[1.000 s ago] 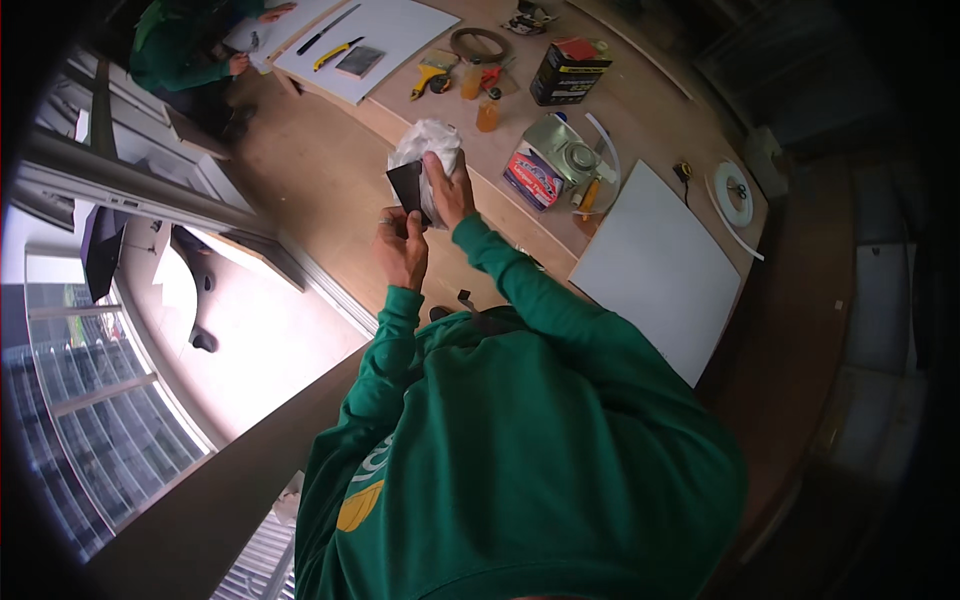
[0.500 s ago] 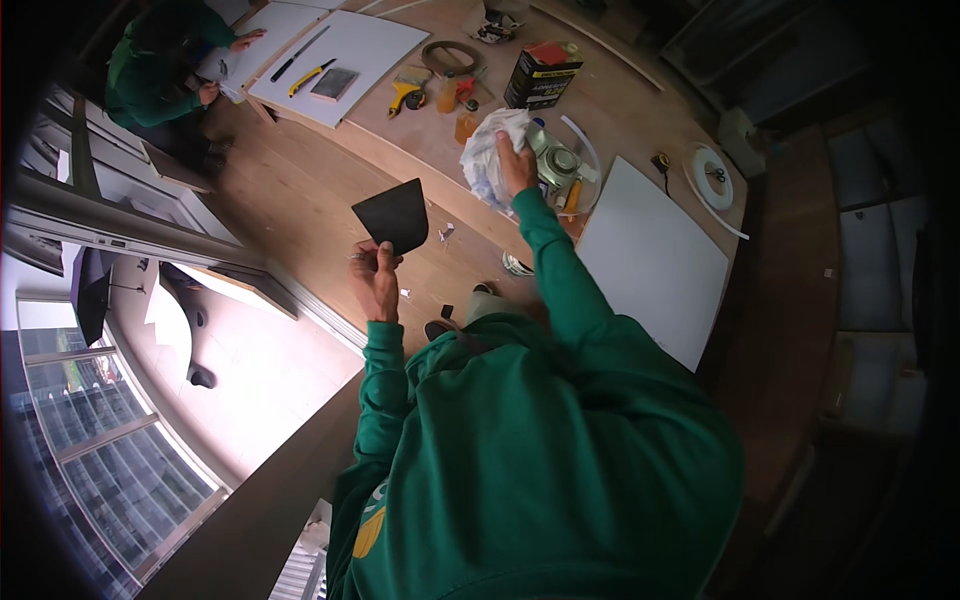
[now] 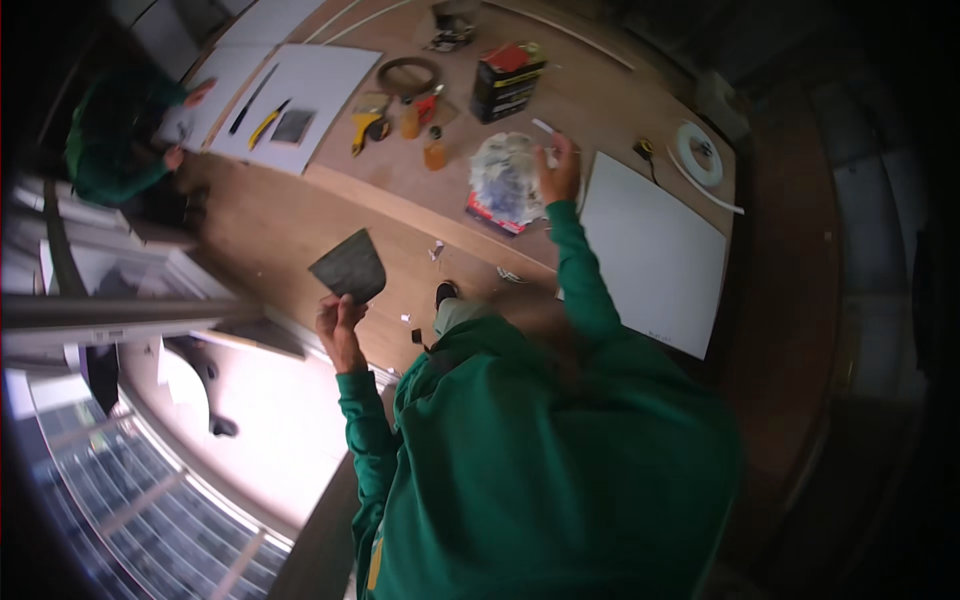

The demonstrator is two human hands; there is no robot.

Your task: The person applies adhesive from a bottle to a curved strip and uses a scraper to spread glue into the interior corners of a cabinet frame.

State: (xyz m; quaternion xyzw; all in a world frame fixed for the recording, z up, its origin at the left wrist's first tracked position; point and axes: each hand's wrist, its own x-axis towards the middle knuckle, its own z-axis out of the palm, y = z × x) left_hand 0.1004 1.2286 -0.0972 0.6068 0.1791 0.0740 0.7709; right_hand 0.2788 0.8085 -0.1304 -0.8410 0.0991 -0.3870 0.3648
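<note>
Cloth (image 3: 505,178) moved over tin (image 3: 490,218), amber bottle (image 3: 434,156) nearby

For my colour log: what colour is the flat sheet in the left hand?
The flat sheet is dark grey, best seen in the head view.

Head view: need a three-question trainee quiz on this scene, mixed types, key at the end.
1. Multiple choice: which of the person's hands holds the dark sheet?
A) left
B) right
C) both

2. True or false: the yellow cutter lies on a white board, between a long black tool and a grey block.

3. Fill in: the crumpled white bundle on the workbench lies nearest the person's ____ hand.

Key:
1. A, the left hand.
2. True.
3. Right; the right hand is beside it.
</note>
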